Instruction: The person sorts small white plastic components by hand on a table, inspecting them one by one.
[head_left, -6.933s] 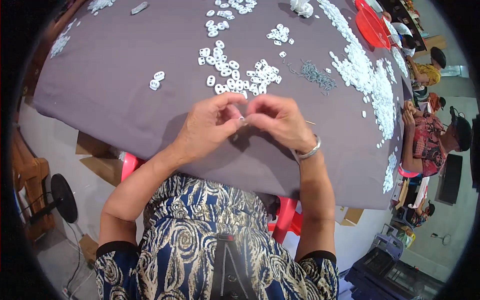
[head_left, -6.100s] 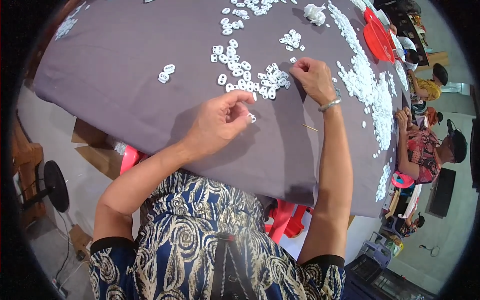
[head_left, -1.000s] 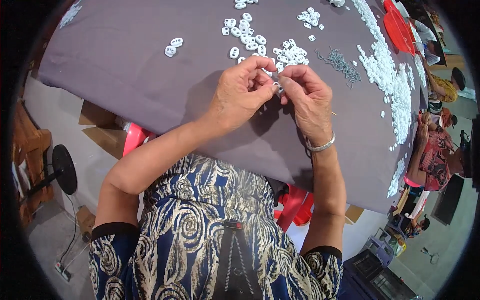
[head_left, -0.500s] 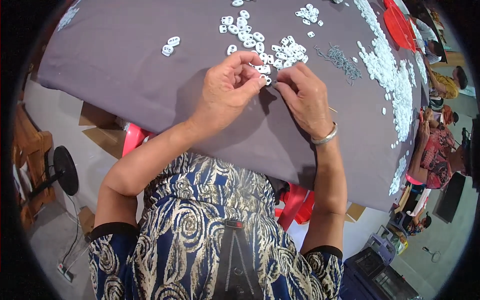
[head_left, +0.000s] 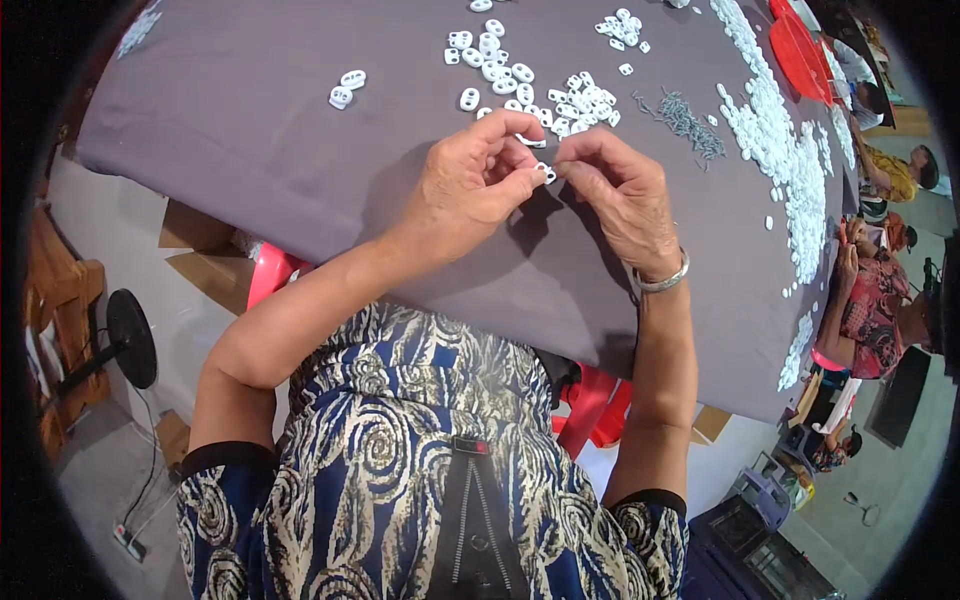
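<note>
My left hand (head_left: 480,178) pinches a small white two-holed plastic piece (head_left: 545,172), like part of a cord lock, between thumb and fingertips. Close against its right side, my right hand (head_left: 622,195) has thumb and forefinger pressed together; whatever is between them is too small to make out. Just beyond the hands lies a heap of small white plastic pieces with holes (head_left: 585,100). White oval two-holed pieces (head_left: 497,70) are scattered to its left. Right of the heap is a pile of tiny grey spring-like parts (head_left: 685,125).
A grey cloth covers the table (head_left: 250,130). Two white ovals (head_left: 345,88) lie apart at left. A long spread of white pieces (head_left: 780,150) runs along the right side, near a red basket (head_left: 800,55). Other people (head_left: 875,300) sit beyond the right edge.
Both hands have shifted slightly to the right. My right fingertips have closed the small gap and now meet the white piece in my left hand.
</note>
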